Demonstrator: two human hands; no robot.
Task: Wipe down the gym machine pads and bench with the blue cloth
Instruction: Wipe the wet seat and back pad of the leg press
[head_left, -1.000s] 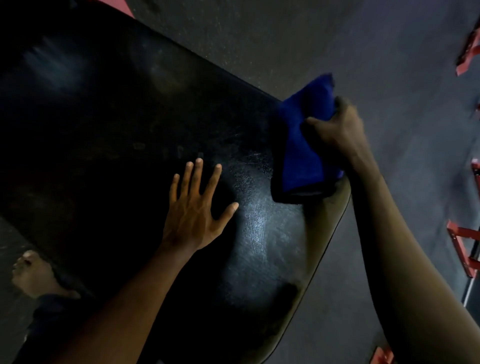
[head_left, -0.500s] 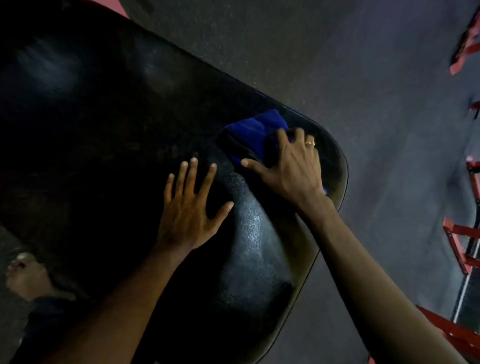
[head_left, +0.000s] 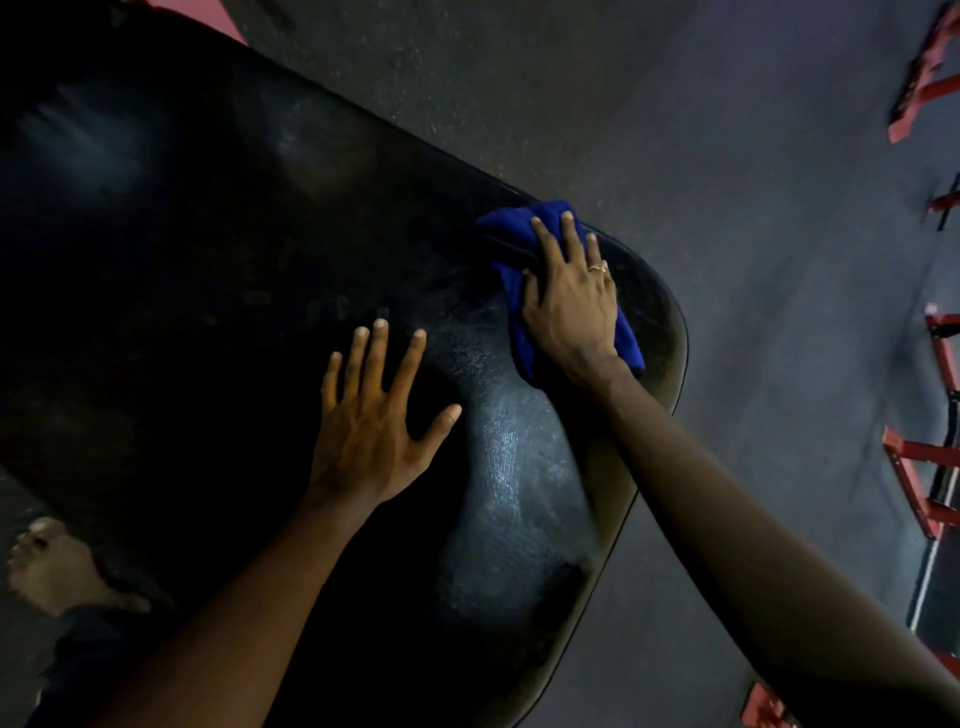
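Two hands are seen on the black bench pad (head_left: 208, 249), which is laid slantwise across the view with its rounded end toward the right. The left hand (head_left: 371, 426) is laid flat near the middle of the pad, its fingers straight and spread, with nothing held. The right hand (head_left: 569, 301) is pressed palm-down on the blue cloth (head_left: 511, 234), its fingers stretched out rather than curled, and a ring (head_left: 597, 268) is worn on one of them. The cloth is bunched beneath that hand, by the pad's far edge close to the rounded end, and is shown past the fingertips and beside the wrist. A sheen is seen on the pad between the two hands. Dark speckled floor (head_left: 753, 234) is seen beyond the pad, and red metal frames (head_left: 909, 467) are seen at the right edge.
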